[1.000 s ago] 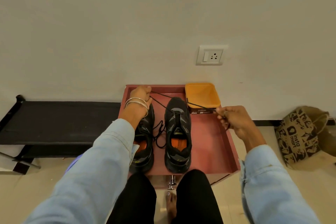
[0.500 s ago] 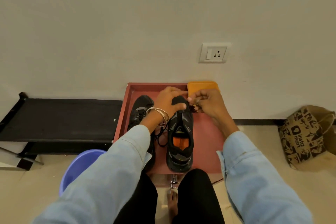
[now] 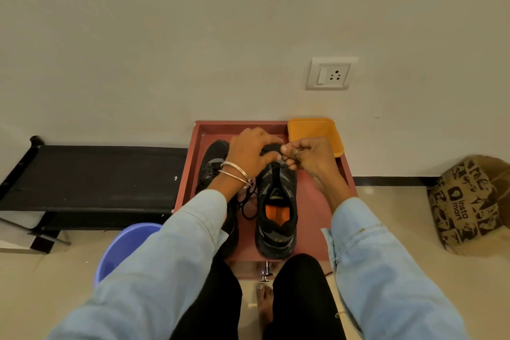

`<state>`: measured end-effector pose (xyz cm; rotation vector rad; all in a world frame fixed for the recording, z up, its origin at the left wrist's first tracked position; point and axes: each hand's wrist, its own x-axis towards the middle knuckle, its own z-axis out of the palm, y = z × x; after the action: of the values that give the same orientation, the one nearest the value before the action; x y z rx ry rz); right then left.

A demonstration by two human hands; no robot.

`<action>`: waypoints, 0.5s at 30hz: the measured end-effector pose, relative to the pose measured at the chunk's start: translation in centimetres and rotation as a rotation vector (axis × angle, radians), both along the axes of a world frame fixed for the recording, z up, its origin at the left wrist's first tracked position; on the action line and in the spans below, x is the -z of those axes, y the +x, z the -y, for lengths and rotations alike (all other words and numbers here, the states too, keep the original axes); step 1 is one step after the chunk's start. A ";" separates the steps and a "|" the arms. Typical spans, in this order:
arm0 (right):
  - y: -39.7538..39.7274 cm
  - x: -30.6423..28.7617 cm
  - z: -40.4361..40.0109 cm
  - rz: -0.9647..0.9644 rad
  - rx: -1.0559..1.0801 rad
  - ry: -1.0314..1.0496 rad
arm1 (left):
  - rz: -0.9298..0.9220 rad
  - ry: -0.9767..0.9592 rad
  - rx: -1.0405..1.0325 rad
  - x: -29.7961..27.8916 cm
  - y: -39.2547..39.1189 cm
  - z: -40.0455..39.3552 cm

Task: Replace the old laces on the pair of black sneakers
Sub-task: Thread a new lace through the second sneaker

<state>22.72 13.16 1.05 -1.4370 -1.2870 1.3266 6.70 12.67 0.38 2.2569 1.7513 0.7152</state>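
Two black sneakers with orange insoles stand side by side on a red tray (image 3: 314, 218). The right sneaker (image 3: 277, 218) is in full view; the left sneaker (image 3: 212, 163) is partly hidden by my left arm. My left hand (image 3: 252, 153) and my right hand (image 3: 306, 153) meet over the toe end of the right sneaker, fingers curled and pinching a black lace there. A loose black lace (image 3: 248, 201) lies coiled between the two shoes.
An orange plastic tub (image 3: 317, 132) sits at the tray's far right corner against the wall. A black low bench (image 3: 91, 174) lies to the left, a blue bucket (image 3: 124, 246) near my left knee, a printed paper bag (image 3: 469, 201) at right.
One second ago my hands were spread apart, pulling the lace taut across the tray. They have come together over the right sneaker's toe end and stayed there.
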 end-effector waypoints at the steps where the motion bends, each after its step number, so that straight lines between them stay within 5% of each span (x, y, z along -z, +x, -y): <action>1: 0.0 0.4 0.0 -0.007 -0.014 -0.015 | 0.109 -0.016 0.016 0.5 0.5 0.2; 6: 0.3 1.5 -0.2 0.003 -0.024 -0.068 | 0.403 -0.127 -0.043 2.1 1.9 0.5; 11: 0.6 3.6 -0.7 0.129 0.038 -0.101 | 0.346 -0.199 -0.139 3.4 2.0 -0.1; 15: 0.5 5.3 0.0 0.424 -0.235 -0.228 | 0.186 -0.334 -0.225 4.7 2.6 -0.6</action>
<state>23.26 13.11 -4.20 -1.8423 -1.6611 1.4027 9.33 13.31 -4.31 1.7412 1.8882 0.5962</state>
